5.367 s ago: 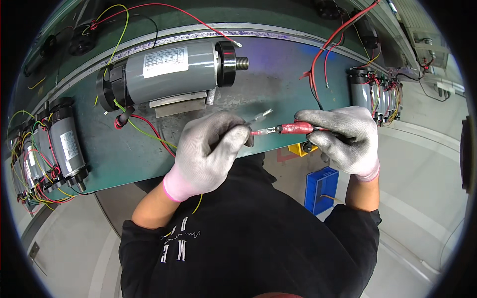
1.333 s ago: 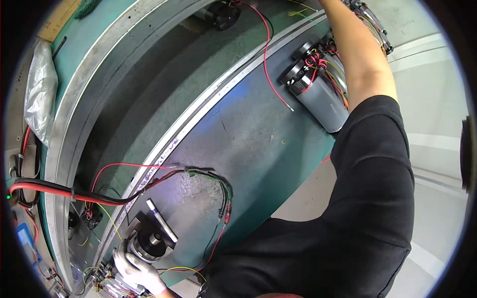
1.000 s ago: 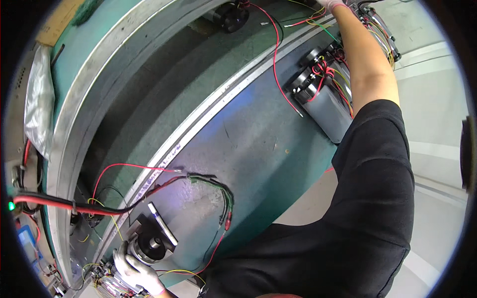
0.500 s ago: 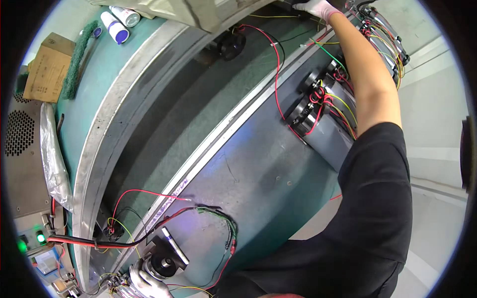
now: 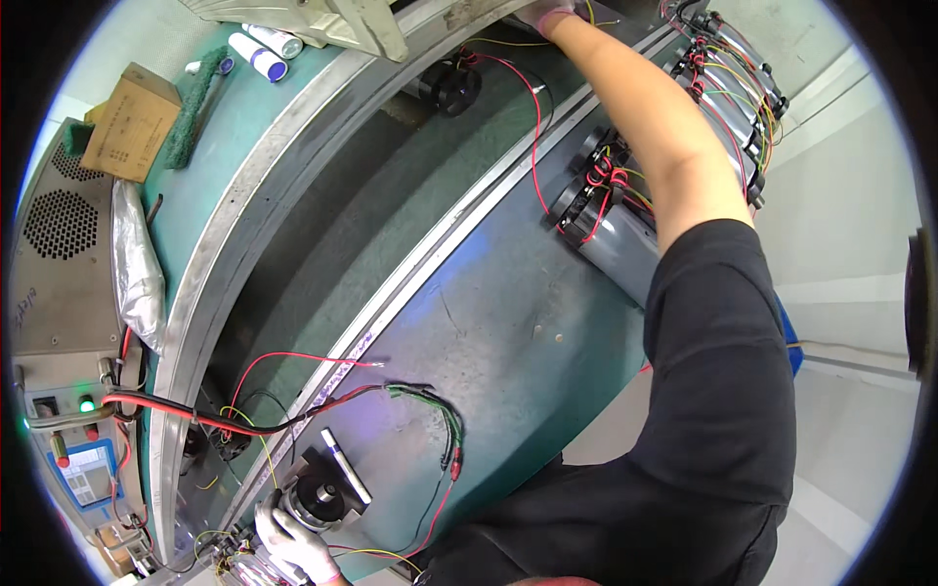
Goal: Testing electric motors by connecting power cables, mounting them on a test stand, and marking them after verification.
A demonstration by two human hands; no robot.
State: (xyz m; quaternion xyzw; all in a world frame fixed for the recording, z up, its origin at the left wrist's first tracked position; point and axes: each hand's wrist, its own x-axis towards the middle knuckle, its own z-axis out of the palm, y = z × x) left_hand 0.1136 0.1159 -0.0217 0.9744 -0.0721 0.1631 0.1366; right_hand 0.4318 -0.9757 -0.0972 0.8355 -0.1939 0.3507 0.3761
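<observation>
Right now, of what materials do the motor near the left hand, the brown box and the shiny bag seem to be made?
Motor: probably metal; its black end looks smooth, with a silvery shaft.
Box: likely cardboard, matte, with flat brown sides and crisp edges.
Bag: apparently thin plastic, glossy, wrinkled with bright highlights.

Right arm (image 5: 655, 127) outstretched, right hand (image 5: 537, 11) partly hidden, gloved left hand (image 5: 292, 541) curved

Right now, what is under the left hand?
Part of a motor, whose black end shows beside the left hand. The surface directly beneath the hand is covered.
</observation>
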